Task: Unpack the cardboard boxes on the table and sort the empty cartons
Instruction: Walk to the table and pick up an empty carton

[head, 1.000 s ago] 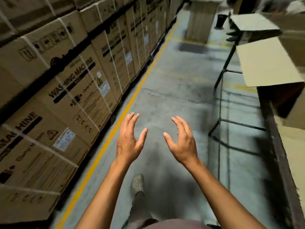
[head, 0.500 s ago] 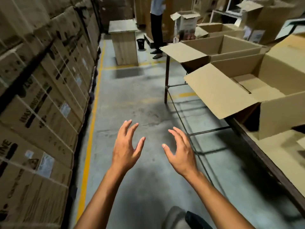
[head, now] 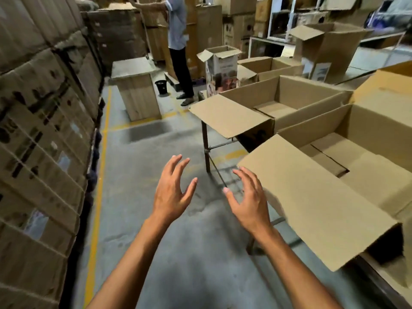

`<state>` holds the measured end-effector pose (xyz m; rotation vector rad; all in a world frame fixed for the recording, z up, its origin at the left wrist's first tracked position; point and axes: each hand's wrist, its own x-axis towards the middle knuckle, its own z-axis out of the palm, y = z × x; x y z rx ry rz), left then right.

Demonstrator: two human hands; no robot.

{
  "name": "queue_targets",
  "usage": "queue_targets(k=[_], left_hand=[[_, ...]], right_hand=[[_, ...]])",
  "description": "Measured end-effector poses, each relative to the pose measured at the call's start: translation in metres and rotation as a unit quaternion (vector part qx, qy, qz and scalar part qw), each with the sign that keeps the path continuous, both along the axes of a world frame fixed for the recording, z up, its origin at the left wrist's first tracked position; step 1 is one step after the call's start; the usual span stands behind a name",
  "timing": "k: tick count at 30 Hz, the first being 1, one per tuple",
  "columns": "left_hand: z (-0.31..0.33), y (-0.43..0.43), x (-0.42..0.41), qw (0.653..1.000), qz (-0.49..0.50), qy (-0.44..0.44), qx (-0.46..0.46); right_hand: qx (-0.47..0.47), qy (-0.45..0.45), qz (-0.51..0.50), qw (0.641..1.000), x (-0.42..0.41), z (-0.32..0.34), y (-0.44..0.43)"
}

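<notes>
Both hands are free, holding nothing. Left hand and right hand are raised at frame centre over bare concrete, fingers spread and slightly curved, palms roughly facing each other.

Task items sit on the right of the frame. The near carton is on the table, top open, with one big flap hanging out over the table edge toward the aisle. The right hand's fingertips are just beside that flap's left corner; can't tell if they touch it. From this angle the inside shows only the bottom flaps, so it looks empty. The second carton is behind it at right centre, also open, flap out to the left, and no contents are visible.

My read on the step: approaching the table, reach set up for the near carton. Unpacking there looks done, so sorting the empties is probably what's in hand.

Next move calls for:
- a two-hand grip, since the carton is wide; take opposite walls or fold the loose flap in first
- a lift clear of the second carton, as the two stand close together
- a check inside before moving it, because the near wall hides part of the floor

Also in shot: stacked cartons along the left edge, and another person at top centre, well apart from the table end.
</notes>
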<state>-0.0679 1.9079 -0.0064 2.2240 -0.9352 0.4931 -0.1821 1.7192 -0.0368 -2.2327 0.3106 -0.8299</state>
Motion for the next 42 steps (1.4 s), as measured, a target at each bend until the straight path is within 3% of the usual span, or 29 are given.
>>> queue_targets(k=[10, 20, 24, 28, 33, 38, 42], left_hand=[[0.058, -0.120, 0.169, 0.998, -0.061, -0.030, -0.004], [0.057, -0.250, 0.359, 0.987, -0.158, -0.025, -0.003], [0.050, -0.306, 0.431, 0.985, -0.141, 0.084, 0.050], [0.027, -0.361, 0.509, 0.960, -0.124, 0.231, 0.102], [-0.013, -0.394, 0.539, 0.892, -0.106, 0.439, -0.003], [-0.033, -0.400, 0.531, 0.893, -0.008, 0.449, 0.035], [-0.027, -0.391, 0.526, 0.879, 0.045, 0.475, 0.022]], right_hand=[[0.005, -0.041, -0.073, 0.996, 0.130, 0.052, -0.113], [-0.016, -0.037, -0.251, 0.967, 0.243, 0.057, -0.189], [-0.001, -0.013, -0.348, 0.937, 0.272, 0.059, -0.209], [0.041, 0.033, -0.459, 0.887, 0.285, 0.057, -0.226], [0.065, 0.124, -0.527, 0.838, 0.293, 0.027, -0.229], [0.144, 0.108, -0.580, 0.795, 0.298, 0.027, -0.230], [0.160, 0.066, -0.582, 0.795, 0.298, 0.024, -0.225]])
